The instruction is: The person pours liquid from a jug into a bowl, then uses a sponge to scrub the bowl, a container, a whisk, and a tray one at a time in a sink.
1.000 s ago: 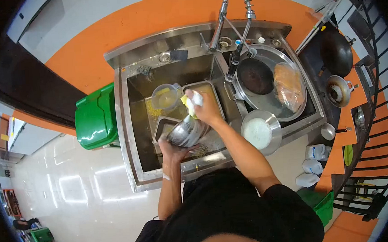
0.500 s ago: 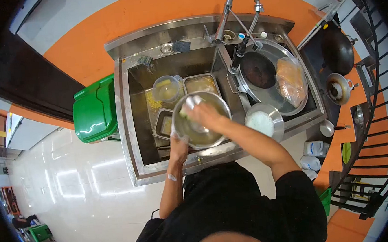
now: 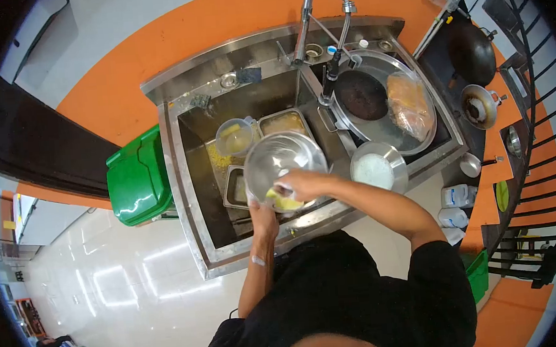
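Note:
A shiny metal bowl (image 3: 264, 161) is tilted over the left sink basin (image 3: 205, 198). My left hand (image 3: 263, 218) is closed on its near left rim, with a streak of suds on the wrist. Inside the bowl, my right hand (image 3: 299, 185) presses a yellow-green sponge (image 3: 284, 200) against the near wall. Beneath and beyond the bowl are a clear plastic tub (image 3: 235, 138) of cloudy water, a rectangular metal pan (image 3: 284, 123) and a second pan (image 3: 232, 188), partly hidden by the bowl.
A bowl of suds (image 3: 376, 170) stands on the right rim. A large round basin (image 3: 388, 137) in the right sink holds a dark round pan (image 3: 361, 97) and a bagged orange food pack (image 3: 409, 109). The sprung tap (image 3: 328, 83) overhangs the divider. A green bin (image 3: 138, 177) stands left.
My right hand has moved the sponge from the bowl's far left side to its near wall. The bowl's inside now faces me more openly. The camera view has shifted slightly.

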Demonstrator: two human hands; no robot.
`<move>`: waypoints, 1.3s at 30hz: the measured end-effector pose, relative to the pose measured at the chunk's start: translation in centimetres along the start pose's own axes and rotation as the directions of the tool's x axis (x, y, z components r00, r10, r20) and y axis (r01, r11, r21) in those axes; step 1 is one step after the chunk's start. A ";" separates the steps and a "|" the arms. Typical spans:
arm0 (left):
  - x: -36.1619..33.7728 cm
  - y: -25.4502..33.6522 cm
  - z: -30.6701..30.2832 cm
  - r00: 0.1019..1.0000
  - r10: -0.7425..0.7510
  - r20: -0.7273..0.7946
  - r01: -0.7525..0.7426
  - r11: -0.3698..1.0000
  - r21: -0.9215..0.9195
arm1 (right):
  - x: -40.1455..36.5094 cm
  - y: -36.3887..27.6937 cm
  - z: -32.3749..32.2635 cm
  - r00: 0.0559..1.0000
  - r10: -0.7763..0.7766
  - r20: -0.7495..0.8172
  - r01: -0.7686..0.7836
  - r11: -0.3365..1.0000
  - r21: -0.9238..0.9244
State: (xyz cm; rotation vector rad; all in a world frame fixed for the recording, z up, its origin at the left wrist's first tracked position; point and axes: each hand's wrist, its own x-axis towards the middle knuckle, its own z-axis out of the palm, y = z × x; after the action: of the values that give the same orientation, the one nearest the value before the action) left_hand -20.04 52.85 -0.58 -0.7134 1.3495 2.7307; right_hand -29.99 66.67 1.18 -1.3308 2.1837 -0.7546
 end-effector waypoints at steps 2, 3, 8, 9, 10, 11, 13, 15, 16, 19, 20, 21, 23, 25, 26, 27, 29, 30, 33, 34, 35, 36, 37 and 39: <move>0.3 -2.0 0.6 0.997 -0.034 0.071 0.033 0.999 0.007 | 0.8 1.1 1.2 0.957 0.110 -0.267 -0.137 0.987 -0.087; -1.0 -1.1 1.7 0.990 -0.102 0.099 0.098 0.994 0.046 | 0.8 -0.7 0.7 0.907 0.156 -0.391 -0.211 0.972 -0.103; 0.3 0.1 -1.3 0.990 0.016 0.143 -0.043 0.982 0.186 | -1.5 0.1 -0.9 0.904 0.292 -0.312 -0.415 0.770 -0.485; 0.7 -0.2 -1.1 0.979 0.152 0.134 -0.172 0.972 0.161 | -2.3 -1.0 -0.2 0.904 0.414 -0.104 -0.422 0.830 -0.365; 0.4 -0.6 -1.0 0.976 0.168 0.135 -0.187 0.972 0.140 | -2.7 0.0 0.7 0.974 0.178 0.142 -0.168 0.983 -0.080; -0.6 0.2 0.3 0.993 0.060 0.099 -0.074 0.987 0.143 | -2.4 0.1 1.6 0.993 0.101 -0.057 -0.106 0.991 -0.078; -2.6 1.4 2.5 0.986 -0.165 0.018 0.161 0.978 0.129 | -1.5 -0.3 3.5 0.904 -0.064 -0.423 0.023 0.995 -0.101; -0.8 -0.6 0.7 0.978 0.009 0.208 -0.081 0.939 0.336 | -0.7 0.9 1.7 0.885 0.282 -0.370 -0.376 0.903 -0.211; -0.8 0.2 0.8 0.971 0.115 0.208 -0.181 0.925 0.335 | -0.3 1.5 0.8 0.835 0.442 -0.326 -0.534 0.794 -0.291; -0.9 2.9 2.2 0.960 0.237 0.150 -0.268 0.934 0.235 | -2.3 -1.1 -0.5 0.899 0.397 -0.184 -0.432 0.873 -0.225; -0.8 2.1 1.6 0.967 0.210 0.144 -0.241 0.937 0.254 | -2.9 -0.8 0.8 0.911 0.408 -0.062 -0.411 0.910 -0.048; -0.9 1.7 1.6 0.973 0.181 0.143 -0.215 0.937 0.274 | -2.5 -0.9 1.3 0.992 0.122 0.012 -0.123 0.988 0.095; -2.2 1.7 2.3 0.983 -0.084 0.163 0.029 0.947 0.319 | -1.7 -2.1 1.6 0.968 0.249 0.002 -0.241 0.939 -0.245; -3.1 2.0 2.8 0.970 -0.078 0.229 -0.007 0.936 0.351 | -1.3 -1.7 -0.7 0.812 -0.244 -0.530 -0.338 0.544 -0.768; -3.3 1.9 2.6 0.957 0.060 0.285 -0.160 0.926 0.341 | -1.1 -0.3 -1.7 0.819 0.468 -0.332 -0.572 0.614 -0.544; -2.6 2.7 2.2 0.943 0.170 0.286 -0.276 0.878 0.391 | -1.6 -0.3 -2.9 0.747 0.135 -0.651 -0.597 0.567 -0.567; -1.3 3.7 1.0 0.896 0.353 0.269 -0.443 0.728 0.524 | -1.9 -0.5 -3.2 0.581 0.469 -0.665 -0.712 0.688 -0.137; -1.0 3.7 0.3 0.870 0.420 0.259 -0.485 0.635 0.601 | -2.3 0.2 -2.7 0.567 0.507 -0.649 -0.677 0.736 -0.015; 0.3 2.7 -2.9 0.841 0.520 0.147 -0.403 0.422 0.812 | -3.1 1.6 -1.4 0.602 0.520 -0.606 -0.489 0.840 0.235; 0.8 2.4 -3.6 0.853 0.520 0.034 -0.315 0.463 0.829 | -3.0 0.7 -1.0 0.655 0.456 -0.602 -0.395 0.886 0.242; 1.9 1.7 -5.1 0.869 0.491 -0.053 -0.293 0.599 0.745 | -2.8 -0.3 -0.5 0.701 0.386 -0.600 -0.295 0.922 0.249; 3.4 0.7 -7.2 0.884 0.447 -0.137 -0.265 0.720 0.642 | -2.2 -1.6 0.2 0.687 0.408 -0.601 -0.376 0.908 0.187; 4.1 0.2 -8.2 0.895 0.391 -0.215 -0.234 0.822 0.519 | -2.0 -2.6 0.9 0.673 0.427 -0.604 -0.453 0.883 0.121; 0.3 5.6 -3.3 0.961 -0.233 -0.151 0.163 0.913 -0.374 | -2.3 -3.8 1.9 0.755 0.159 -0.636 -0.406 0.875 -0.263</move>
State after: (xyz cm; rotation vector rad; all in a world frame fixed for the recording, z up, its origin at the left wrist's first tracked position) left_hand -20.19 46.84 1.76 -1.0956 0.7436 2.8225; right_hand -25.39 66.91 2.61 -0.9374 3.1026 -0.7049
